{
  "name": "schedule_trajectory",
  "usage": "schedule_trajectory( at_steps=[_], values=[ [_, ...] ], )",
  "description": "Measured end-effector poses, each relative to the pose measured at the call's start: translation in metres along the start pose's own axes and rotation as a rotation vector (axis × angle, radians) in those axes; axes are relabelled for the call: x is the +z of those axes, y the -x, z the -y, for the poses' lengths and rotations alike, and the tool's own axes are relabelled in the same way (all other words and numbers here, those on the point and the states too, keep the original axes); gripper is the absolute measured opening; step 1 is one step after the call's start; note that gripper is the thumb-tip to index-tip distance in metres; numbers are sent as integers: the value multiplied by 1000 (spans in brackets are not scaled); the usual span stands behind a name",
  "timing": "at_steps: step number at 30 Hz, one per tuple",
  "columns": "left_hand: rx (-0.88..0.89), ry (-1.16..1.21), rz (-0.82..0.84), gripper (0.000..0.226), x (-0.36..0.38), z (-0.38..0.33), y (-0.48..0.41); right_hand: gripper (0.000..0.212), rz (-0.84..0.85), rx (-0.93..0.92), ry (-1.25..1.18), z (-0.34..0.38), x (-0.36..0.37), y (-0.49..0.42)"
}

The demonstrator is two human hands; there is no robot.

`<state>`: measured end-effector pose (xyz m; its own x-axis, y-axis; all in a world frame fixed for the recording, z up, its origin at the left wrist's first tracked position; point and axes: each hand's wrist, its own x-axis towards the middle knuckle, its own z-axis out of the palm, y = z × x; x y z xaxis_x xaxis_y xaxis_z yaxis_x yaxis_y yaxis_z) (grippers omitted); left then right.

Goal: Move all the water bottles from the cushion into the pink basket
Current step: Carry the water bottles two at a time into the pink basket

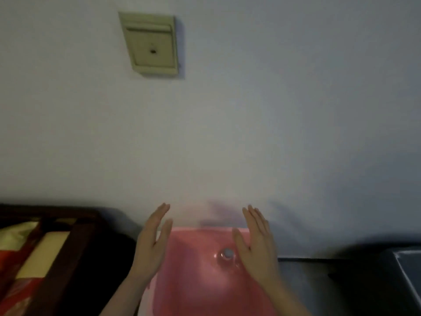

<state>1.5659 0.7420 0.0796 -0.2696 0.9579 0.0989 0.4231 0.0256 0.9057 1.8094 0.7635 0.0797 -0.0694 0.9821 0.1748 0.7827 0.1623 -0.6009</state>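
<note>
Both forearms rise from the lower edge of the view, over the pink basket [193, 281]. The left hand [151, 245] and the right hand [256, 242] are flat and empty, palms turned toward each other, with the fingers [163, 213] of each hand straight and held close together, pinching nothing. Between the two hands, just inside the right thumb, one clear water bottle [227, 255] stands in the basket, its pale cap facing up. Left of the left fingers lies a dark-framed seat with a red and cream cushion [27, 254]. Right of the right fingers sits a dark box [405, 277]. Beyond the fingertips rises a plain wall [273, 110], with a beige wall plate [151, 43] high above the left fingers.
</note>
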Motion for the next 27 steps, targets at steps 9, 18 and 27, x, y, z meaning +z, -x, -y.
schedule_trajectory(
  at_steps=[9, 18, 27],
  values=[
    [79, -713, -531, 56, -230, -71, 166, 62, 85, -720, 5, 209, -21, 30],
    [-458, -1039, -891, 64, -363, -88, 493, 68, 301, -1211, -127, 385, 15, 247],
    [-855, -918, -1089, 66, -431, -73, 758, 71, 543, -1333, -55, 477, 78, 471]
  ],
)
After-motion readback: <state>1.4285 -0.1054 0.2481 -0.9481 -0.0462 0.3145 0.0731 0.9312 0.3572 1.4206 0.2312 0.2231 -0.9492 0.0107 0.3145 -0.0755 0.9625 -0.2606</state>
